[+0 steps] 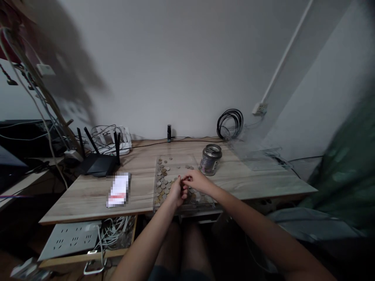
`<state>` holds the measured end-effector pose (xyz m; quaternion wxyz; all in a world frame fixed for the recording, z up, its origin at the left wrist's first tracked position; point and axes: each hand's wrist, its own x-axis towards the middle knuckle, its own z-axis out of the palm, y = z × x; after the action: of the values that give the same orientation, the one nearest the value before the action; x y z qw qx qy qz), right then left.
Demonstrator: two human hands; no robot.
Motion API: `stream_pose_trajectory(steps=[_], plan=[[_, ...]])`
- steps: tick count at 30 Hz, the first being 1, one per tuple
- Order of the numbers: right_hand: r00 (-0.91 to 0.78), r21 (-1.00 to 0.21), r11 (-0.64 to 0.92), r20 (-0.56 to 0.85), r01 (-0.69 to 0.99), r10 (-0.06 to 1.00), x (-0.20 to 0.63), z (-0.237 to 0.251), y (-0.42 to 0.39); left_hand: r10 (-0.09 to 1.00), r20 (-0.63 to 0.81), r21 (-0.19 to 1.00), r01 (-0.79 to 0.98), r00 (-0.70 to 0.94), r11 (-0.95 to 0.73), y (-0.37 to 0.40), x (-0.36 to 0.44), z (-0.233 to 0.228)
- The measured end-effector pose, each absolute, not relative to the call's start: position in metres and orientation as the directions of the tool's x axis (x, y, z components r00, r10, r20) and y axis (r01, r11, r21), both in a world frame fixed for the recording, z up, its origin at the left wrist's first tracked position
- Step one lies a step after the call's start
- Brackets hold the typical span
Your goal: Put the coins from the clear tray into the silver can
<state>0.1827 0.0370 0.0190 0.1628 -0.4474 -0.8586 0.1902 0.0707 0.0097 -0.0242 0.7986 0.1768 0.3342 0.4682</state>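
Sitting at a pale wooden desk point(140, 171), a person works both bare hands together over a shallow clear plastic tray point(159, 164) scattered with small round metal coins point(163, 176). The left hand point(177, 192) is curled, fingers closed toward the palm, and the right hand point(197, 180) meets it with thumb and fingertips pinched together; something small seems to be held between them, probably a coin, though it is too tiny to make out. The tray lies at the desk's near edge, directly in front of the person.

The coins look hard, thin, smooth and light, likely to slip and hard to lift from a flat floor; a fingertip pinch at the rim, or sliding one to the tray's wall first, would probably suit best.

Just right of the tray, behind the right hand, stands a short silver metal can point(210, 159) with an open top. To the left lie a small white and red packet point(118, 190) and, farther back, a black router with upright aerials point(98, 162) beside tangled white cables. A black cable coil point(230, 123) hangs on the wall behind. A white power strip point(70, 240) rests on a shelf below the desk. Nothing blocks the hands.
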Motion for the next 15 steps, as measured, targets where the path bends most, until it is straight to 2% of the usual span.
stream_pose_trajectory(steps=[4, 6, 8, 11, 13, 15], plan=[[-0.43, -0.47, 0.491, 0.239, 0.734, 0.871, 0.194, 0.031, 0.045, 0.838, -0.358, 0.544, -0.638, 0.411, 0.545, 0.009, 0.069, -0.023], [-0.21, -0.442, 0.387, 0.397, 0.809, 0.893, 0.218, 0.056, 0.064, 0.822, -0.368, 0.501, -0.652, 0.435, 0.569, 0.01, 0.066, -0.022], [0.079, -0.395, 0.161, 0.526, 0.904, 0.847, 0.246, 0.081, 0.087, 0.812, -0.401, 0.445, -0.685, 0.424, 0.577, 0.011, 0.064, -0.02], [0.196, -0.28, -0.073, 0.441, 0.957, 0.876, 0.278, 0.099, 0.116, 0.831, -0.407, 0.375, -0.76, 0.38, 0.531, 0.011, 0.062, -0.018], [0.195, -0.222, -0.12, 0.362, 0.968, 0.911, 0.286, 0.1, 0.125, 0.851, -0.381, 0.353, -0.793, 0.363, 0.496, 0.01, 0.062, -0.017], [0.17, -0.187, -0.107, 0.368, 0.977, 0.914, 0.281, 0.098, 0.121, 0.863, -0.354, 0.337, -0.812, 0.36, 0.477, 0.009, 0.062, -0.017]])
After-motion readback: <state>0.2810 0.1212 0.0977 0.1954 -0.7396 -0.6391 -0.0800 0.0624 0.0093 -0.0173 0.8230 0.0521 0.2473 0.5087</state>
